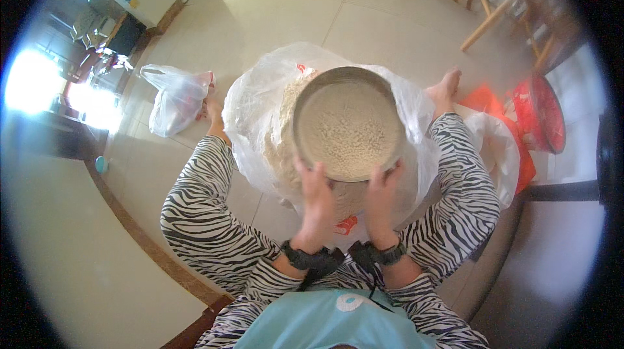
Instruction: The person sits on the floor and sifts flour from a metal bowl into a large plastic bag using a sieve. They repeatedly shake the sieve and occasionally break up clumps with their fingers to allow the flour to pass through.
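A round metal sieve (349, 125) holds pale, lumpy flour (352, 142). My left hand (314, 198) grips its near left rim, and my right hand (382, 195) grips the near right side; both are slightly blurred. Beneath the sieve spreads a translucent white plastic bag (253, 100) with red print. More pale powder (280, 154) lies on the bag, showing mostly left of the sieve. The underside of the sieve is hidden.
A tied plastic bag (178, 100) stands on the tiled floor beside my left foot. To the right are a red bucket (538, 114), an orange bag (525, 166) and a white bag (497, 142). Wooden stool legs (490, 25) stand at the far right. My legs flank the sieve.
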{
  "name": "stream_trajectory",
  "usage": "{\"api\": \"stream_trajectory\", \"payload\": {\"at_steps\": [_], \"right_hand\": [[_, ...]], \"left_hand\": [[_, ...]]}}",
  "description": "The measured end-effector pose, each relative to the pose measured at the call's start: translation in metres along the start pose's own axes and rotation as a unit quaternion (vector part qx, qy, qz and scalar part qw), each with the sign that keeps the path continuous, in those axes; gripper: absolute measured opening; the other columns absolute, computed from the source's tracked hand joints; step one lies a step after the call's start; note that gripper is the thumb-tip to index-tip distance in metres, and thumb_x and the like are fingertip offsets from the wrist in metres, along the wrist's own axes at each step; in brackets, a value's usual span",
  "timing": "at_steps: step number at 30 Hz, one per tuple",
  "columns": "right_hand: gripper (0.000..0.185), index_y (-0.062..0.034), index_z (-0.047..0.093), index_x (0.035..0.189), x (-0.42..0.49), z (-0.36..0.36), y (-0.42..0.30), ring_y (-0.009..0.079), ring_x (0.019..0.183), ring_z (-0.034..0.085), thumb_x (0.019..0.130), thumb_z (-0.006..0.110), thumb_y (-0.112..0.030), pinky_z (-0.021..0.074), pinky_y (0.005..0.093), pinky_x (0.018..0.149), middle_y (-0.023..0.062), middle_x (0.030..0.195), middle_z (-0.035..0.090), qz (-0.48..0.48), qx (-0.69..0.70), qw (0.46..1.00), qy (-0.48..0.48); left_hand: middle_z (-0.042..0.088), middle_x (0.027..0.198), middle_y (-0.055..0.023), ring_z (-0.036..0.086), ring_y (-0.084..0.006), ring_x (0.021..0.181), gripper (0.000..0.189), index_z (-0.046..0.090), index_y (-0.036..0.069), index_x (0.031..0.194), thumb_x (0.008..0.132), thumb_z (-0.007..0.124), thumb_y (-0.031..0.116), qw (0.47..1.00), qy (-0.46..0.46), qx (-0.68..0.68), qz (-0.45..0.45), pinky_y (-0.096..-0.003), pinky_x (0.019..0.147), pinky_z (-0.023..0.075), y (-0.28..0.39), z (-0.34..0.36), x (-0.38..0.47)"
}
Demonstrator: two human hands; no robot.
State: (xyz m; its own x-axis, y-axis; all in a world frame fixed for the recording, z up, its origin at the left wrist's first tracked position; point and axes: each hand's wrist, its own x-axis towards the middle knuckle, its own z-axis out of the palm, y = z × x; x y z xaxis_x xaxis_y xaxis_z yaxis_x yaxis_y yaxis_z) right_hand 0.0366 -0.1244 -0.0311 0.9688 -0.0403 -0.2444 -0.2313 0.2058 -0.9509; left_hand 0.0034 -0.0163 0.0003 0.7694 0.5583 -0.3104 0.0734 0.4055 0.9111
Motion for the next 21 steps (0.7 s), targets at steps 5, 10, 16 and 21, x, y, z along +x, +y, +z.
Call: {"api": "stream_trajectory", "payload": {"at_steps": [5,10,16,21], "right_hand": [[0.069,0.0032,0.024,0.147,0.006,-0.01,-0.016,0.026,0.121,0.052,0.1,0.054,-0.037,0.0472,0.0379,0.097,0.0194,0.138,0.046,0.087,0.016,0.99,-0.107],[0.059,-0.0029,0.031,0.149,0.033,-0.028,-0.023,0.0246,0.126,0.047,0.103,0.046,-0.037,0.0361,0.0371,0.108,0.0154,0.14,0.045,-0.008,-0.01,0.996,-0.083],[0.055,0.0051,0.032,0.145,0.018,-0.016,-0.023,0.0307,0.133,0.04,0.105,0.039,-0.033,0.0297,0.0423,0.113,0.0194,0.15,0.035,-0.043,-0.125,0.987,-0.086],[0.061,0.006,0.029,0.147,0.005,-0.019,-0.047,0.0313,0.134,0.039,0.103,0.044,-0.034,0.0295,0.0422,0.113,0.0207,0.15,0.034,0.037,0.135,0.978,-0.158]], "left_hand": [[0.048,0.137,-0.0093,0.05,-0.0221,0.122,0.051,0.032,0.012,0.151,0.103,0.04,0.027,0.996,0.035,-0.035,0.072,-0.0379,0.098,0.0444,0.003,-0.049,0.032],[0.051,0.134,-0.0111,0.051,-0.0232,0.119,0.048,0.038,0.006,0.145,0.101,0.042,0.023,0.999,-0.025,-0.03,0.006,-0.0405,0.099,0.0439,0.002,-0.065,0.044],[0.051,0.126,-0.0177,0.052,-0.0263,0.116,0.05,0.041,0.002,0.141,0.094,0.054,0.012,0.993,0.089,-0.059,0.054,-0.0416,0.099,0.0432,-0.011,-0.037,0.038],[0.051,0.126,-0.0148,0.052,-0.0267,0.116,0.053,0.035,0.004,0.147,0.097,0.051,0.015,0.972,0.05,0.203,0.106,-0.0408,0.098,0.0442,-0.014,-0.009,0.02]]}}
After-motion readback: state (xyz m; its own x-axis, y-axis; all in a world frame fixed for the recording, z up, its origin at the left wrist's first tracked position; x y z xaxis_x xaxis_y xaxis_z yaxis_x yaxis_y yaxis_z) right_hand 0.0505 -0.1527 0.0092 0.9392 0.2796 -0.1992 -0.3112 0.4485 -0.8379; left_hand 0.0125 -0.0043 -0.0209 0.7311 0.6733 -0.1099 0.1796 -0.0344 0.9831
